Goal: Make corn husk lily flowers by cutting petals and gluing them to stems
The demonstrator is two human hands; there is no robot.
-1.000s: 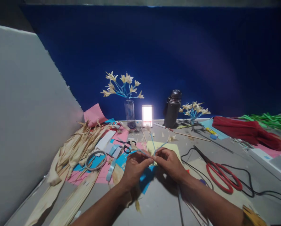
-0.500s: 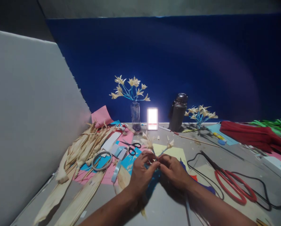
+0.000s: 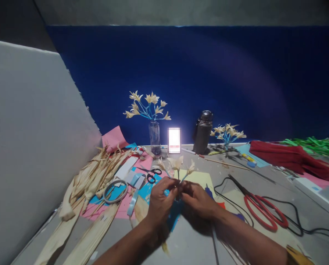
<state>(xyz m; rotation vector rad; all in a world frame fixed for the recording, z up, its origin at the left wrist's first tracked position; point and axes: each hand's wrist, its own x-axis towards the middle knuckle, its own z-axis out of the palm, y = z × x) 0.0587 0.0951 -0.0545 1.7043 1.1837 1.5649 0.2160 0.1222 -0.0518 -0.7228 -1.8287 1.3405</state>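
At the middle of the table, my left hand (image 3: 163, 197) and my right hand (image 3: 196, 198) meet with fingertips pinched together. Both are closed on the stems of a small bunch of cream husk flowers (image 3: 176, 163), whose blooms stick up above the fingers. The exact grip point is hidden by the fingers. A blue strip (image 3: 175, 216) hangs below my hands. Black scissors (image 3: 152, 174) lie just beyond my left hand. Yellow paper (image 3: 201, 178) lies behind my right hand.
Dried husks (image 3: 95, 180) and a tape roll (image 3: 115, 191) lie left. Behind stand a glass vase (image 3: 154, 138) of flowers, a dark flask (image 3: 203, 132) and a second flower bunch (image 3: 227, 132). Red-handled shears (image 3: 266, 211), a black cord (image 3: 298, 217) and red cloth (image 3: 288, 156) lie right.
The view has shifted slightly to the right. The flowers have turned in my fingers; a third bloom now shows at the left of the bunch. Both hands stay closed together.
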